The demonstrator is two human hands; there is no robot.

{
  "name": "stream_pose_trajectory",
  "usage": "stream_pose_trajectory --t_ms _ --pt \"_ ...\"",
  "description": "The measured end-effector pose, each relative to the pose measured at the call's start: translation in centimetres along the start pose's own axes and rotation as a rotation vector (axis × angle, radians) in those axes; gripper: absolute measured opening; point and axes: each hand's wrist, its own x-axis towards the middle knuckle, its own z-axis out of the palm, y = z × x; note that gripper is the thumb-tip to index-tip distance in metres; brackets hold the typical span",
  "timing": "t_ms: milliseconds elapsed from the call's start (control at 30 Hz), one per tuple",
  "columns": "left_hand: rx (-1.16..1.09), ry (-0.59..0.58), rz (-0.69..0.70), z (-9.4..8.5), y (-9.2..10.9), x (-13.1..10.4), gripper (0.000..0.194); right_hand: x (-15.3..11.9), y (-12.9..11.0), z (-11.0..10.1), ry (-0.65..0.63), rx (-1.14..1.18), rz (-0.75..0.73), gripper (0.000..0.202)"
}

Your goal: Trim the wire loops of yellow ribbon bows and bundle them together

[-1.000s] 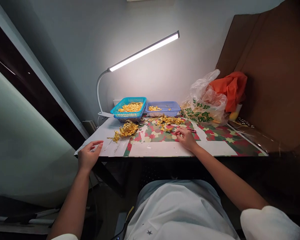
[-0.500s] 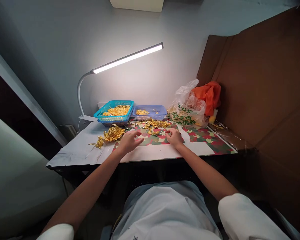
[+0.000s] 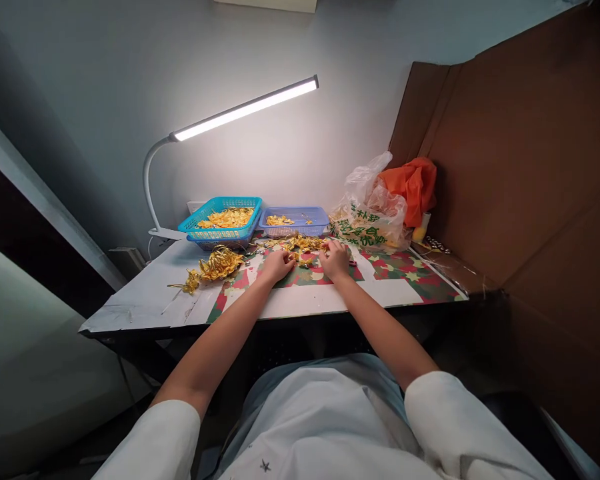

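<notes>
Shiny gold artificial flowers (image 3: pixel 305 244) lie in a loose pile on the patterned sheet in front of me. At the left side of this pile is my left hand (image 3: pixel 279 266), its fingers curled together beside a small gold piece; what they pinch is too small to make out. My right hand (image 3: pixel 336 261) reaches in from the other side, fingers bent and fingertips among the gold flowers; their grip is partly hidden. Left of both hands rests a larger bunch of gold flowers (image 3: pixel 221 264), with a small gold flower on a stem (image 3: pixel 191 283) near it.
Behind the pile stand a turquoise basket (image 3: pixel 184 225) of gold petals and a purple basket (image 3: pixel 320 217) with fewer pieces. A lit desk lamp (image 3: pixel 245 108) arches above. At right are a plastic bag (image 3: pixel 363 220), orange cloth (image 3: pixel 413 187) and a cardboard wall (image 3: pixel 525 140).
My left hand has moved right and its spread fingers have closed. My right hand has gone slightly forward to the gold flowers. The whole view has shifted a little.
</notes>
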Motion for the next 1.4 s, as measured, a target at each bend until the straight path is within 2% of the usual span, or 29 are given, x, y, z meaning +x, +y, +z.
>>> stream_pose_trajectory --t_ms 133,233,300,433,533,700,900,967,1067,1167,1400 --pt "-0.148 0.026 0.005 -0.2 -0.1 -0.1 0.034 0.4 2.1 -1.2 0.019 -0.071 0.141 0.022" --pt "-0.302 0.059 -0.003 -0.1 0.2 -0.5 0.035 0.7 3.2 -1.1 -0.024 -0.126 0.223 0.018" --pt "-0.413 0.071 0.003 0.2 0.5 -1.4 0.035 0.8 3.7 -0.7 -0.057 -0.155 0.252 0.022" --pt "-0.606 0.042 0.04 1.0 1.1 -4.9 0.032 1.0 4.1 0.1 -0.089 -0.174 0.241 0.03" --pt "-0.719 -0.026 0.06 1.2 1.7 -6.9 0.025 1.0 4.2 0.5 -0.099 -0.162 0.208 0.031" --pt "-0.831 -0.137 0.074 0.7 2.9 -8.2 0.034 1.0 3.8 0.2 -0.087 -0.076 0.162 0.031" --pt "-0.862 -0.212 0.062 -0.2 3.3 -10.1 0.045 0.1 3.0 -1.4 0.006 0.12 0.178 0.032" --pt "-0.869 -0.207 0.061 -0.3 3.3 -10.3 0.048 -1.4 2.7 -2.1 0.013 0.207 0.117 0.043" --pt "-0.87 -0.182 0.064 0.0 3.2 -10.2 0.048 -4.2 2.5 -2.9 -0.048 0.333 -0.046 0.036" --pt "-0.858 -0.132 0.066 0.5 3.1 -10.0 0.05 -6.2 2.6 -3.3 -0.141 0.406 -0.188 0.036" --pt "-0.816 -0.094 0.057 0.5 3.3 -10.3 0.048 -6.8 2.0 -3.4 -0.313 0.379 -0.405 0.027"
